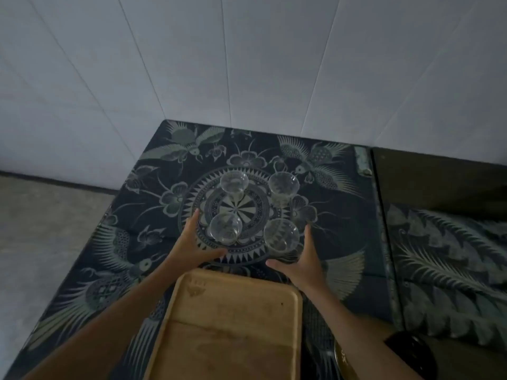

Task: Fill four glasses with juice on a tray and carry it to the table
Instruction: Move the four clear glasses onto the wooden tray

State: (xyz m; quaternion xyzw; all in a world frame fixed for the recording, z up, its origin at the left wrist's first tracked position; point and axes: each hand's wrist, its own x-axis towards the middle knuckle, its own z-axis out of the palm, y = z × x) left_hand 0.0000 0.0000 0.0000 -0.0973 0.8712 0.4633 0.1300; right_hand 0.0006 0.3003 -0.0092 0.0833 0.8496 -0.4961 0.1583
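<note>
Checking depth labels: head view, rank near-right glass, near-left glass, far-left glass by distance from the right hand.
1. near-right glass, just left of the right hand.
2. near-left glass, across by the left hand.
3. far-left glass, far side of the patterned cloth.

Patterned cloth (137,270) (birds, flowers); tiled wall (192,64).

Single head view, looking steeply down and forward over table (343,215), close above hands, wall beyond.
</note>
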